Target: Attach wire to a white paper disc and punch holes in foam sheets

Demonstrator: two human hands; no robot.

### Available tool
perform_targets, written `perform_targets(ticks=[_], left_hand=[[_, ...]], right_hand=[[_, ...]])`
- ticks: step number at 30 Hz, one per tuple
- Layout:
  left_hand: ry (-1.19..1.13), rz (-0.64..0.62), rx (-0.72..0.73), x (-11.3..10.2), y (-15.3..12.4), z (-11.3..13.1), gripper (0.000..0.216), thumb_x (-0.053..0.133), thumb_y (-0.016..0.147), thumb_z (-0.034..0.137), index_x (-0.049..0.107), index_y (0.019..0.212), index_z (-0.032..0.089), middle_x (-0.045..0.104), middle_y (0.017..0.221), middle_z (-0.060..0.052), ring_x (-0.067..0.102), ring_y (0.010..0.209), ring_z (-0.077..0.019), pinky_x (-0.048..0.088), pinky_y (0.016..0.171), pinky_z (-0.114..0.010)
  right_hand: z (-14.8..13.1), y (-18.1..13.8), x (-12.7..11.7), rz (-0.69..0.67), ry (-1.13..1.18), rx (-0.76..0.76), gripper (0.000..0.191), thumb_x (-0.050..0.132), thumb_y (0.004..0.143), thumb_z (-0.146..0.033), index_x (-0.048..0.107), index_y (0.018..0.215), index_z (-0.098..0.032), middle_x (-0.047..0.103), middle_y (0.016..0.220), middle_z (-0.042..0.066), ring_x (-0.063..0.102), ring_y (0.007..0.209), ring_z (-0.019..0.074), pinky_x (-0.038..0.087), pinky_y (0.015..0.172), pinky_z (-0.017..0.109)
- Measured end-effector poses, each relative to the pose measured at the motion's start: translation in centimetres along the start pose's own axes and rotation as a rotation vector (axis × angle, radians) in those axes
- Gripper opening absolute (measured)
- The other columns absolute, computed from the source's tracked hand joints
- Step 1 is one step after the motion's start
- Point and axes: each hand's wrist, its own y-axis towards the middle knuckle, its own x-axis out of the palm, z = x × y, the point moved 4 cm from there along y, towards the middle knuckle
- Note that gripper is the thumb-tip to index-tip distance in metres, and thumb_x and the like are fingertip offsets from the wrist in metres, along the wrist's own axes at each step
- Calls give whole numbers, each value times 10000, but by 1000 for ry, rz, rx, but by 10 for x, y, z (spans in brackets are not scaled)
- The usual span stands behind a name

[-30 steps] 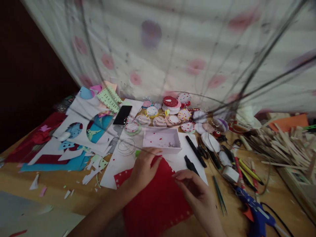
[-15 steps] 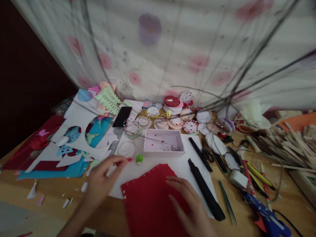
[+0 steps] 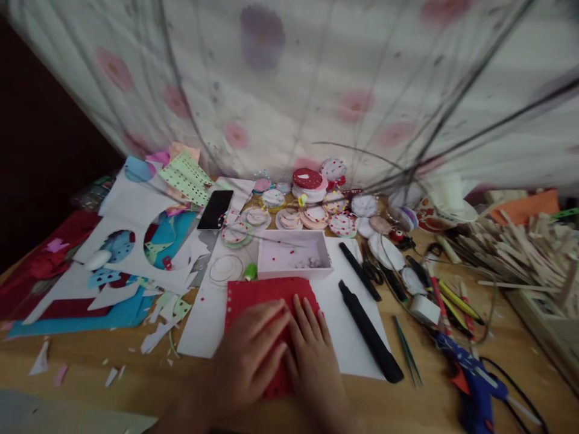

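A red sheet [image 3: 266, 292] with small holes along its edges lies on white paper [image 3: 199, 325]. My right hand [image 3: 314, 349] rests flat on the sheet, fingers stretched out. Over its left part is my left hand [image 3: 248, 349], slightly blurred, with fingers loosely bent and thumb apart; I see nothing held in it. A small green tool [image 3: 250, 272] sits just beyond the sheet's upper left edge. Behind the sheet stands a shallow white box [image 3: 294, 274] with tiny red bits inside.
Paper scraps [image 3: 108, 283] and a phone [image 3: 216, 209] lie left. Decorated paper rounds [image 3: 289, 218] line the back. To the right are a black cutter [image 3: 368, 331], scissors [image 3: 373, 271], green tweezers [image 3: 408, 351], a blue glue gun [image 3: 474, 374] and wooden sticks [image 3: 520, 247].
The red sheet has moved forward and lies flatter on the white paper. My left hand has come right, from beside the green tool onto the sheet. My right hand has flattened on it.
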Motion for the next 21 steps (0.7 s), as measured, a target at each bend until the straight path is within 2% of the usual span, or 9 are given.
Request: perform_targets(ticks=[1, 3, 5, 7, 9, 14, 18, 20, 21], left_hand=[[-23, -105, 28, 17, 2, 7, 531, 459, 907, 254, 315, 1415, 190, 386, 1457, -86, 357, 1330, -222, 368, 1078, -378], [-23, -187, -11, 40, 5, 4, 613, 442, 917, 320, 205, 1456, 148, 293, 1505, -108, 281, 1372, -242, 326, 1103, -423], [0, -231, -37, 53, 5, -8, 638, 436, 916, 364, 188, 1462, 146, 252, 1519, -116, 242, 1387, -256, 304, 1108, -453], [21, -272, -20, 58, 5, -19, 648, 447, 905, 395, 208, 1459, 159, 249, 1521, -114, 234, 1388, -266, 286, 1112, -464], [39, -299, -8, 59, 7, -22, 656, 463, 883, 457, 262, 1446, 187, 281, 1507, -123, 271, 1368, -293, 289, 1100, -487], [99, -231, -100, 65, 18, -17, 685, 477, 825, 593, 403, 1381, 200, 396, 1413, -182, 360, 1291, -355, 281, 1061, -554], [115, -196, -117, 72, 24, -18, 738, 482, 819, 598, 324, 1422, 203, 302, 1476, -172, 279, 1344, -336, 245, 1083, -530], [119, -193, -124, 73, 25, -21, 752, 466, 825, 603, 286, 1438, 208, 260, 1499, -164, 243, 1365, -326, 235, 1090, -518], [121, -192, -127, 73, 26, -23, 752, 457, 829, 605, 276, 1442, 209, 252, 1504, -161, 231, 1372, -322, 230, 1094, -513]], right_hand=[[0, 3, -4, -11, 58, -40, 621, 432, 866, -184, 234, 1454, -162, 296, 1496, 126, 220, 1383, 302, 280, 1076, 565], [7, 4, -20, 6, 168, -77, 563, 376, 870, -134, 284, 1425, -159, 344, 1468, 120, 280, 1360, 255, 324, 1075, 492], [27, -3, -41, 121, 176, 41, 465, 342, 882, -120, 397, 1342, -161, 399, 1400, 136, 370, 1289, 247, 387, 1029, 455], [53, -18, -58, 234, 48, 215, 362, 403, 892, -199, 484, 1244, -167, 494, 1231, 152, 472, 1139, 282, 432, 948, 489], [75, -34, -66, 262, -89, 311, 378, 466, 878, -292, 491, 1229, -155, 527, 1084, 152, 511, 1003, 304, 458, 869, 518], [108, -54, -56, 204, -148, 345, 375, 439, 885, -306, 488, 1234, -177, 505, 1060, 153, 522, 931, 302, 478, 801, 510], [108, -51, -61, 178, 140, 381, 380, 432, 894, -317, 480, 1259, -224, 535, 1071, 127, 537, 978, 275, 462, 862, 470], [100, -50, -71, 168, 409, 432, 378, 462, 890, -343, 491, 1256, -253, 559, 1118, 104, 548, 989, 249, 461, 873, 422], [96, -51, -76, 176, 585, 486, 366, 473, 889, -359, 507, 1242, -267, 574, 1128, 93, 565, 950, 229, 481, 830, 384]])
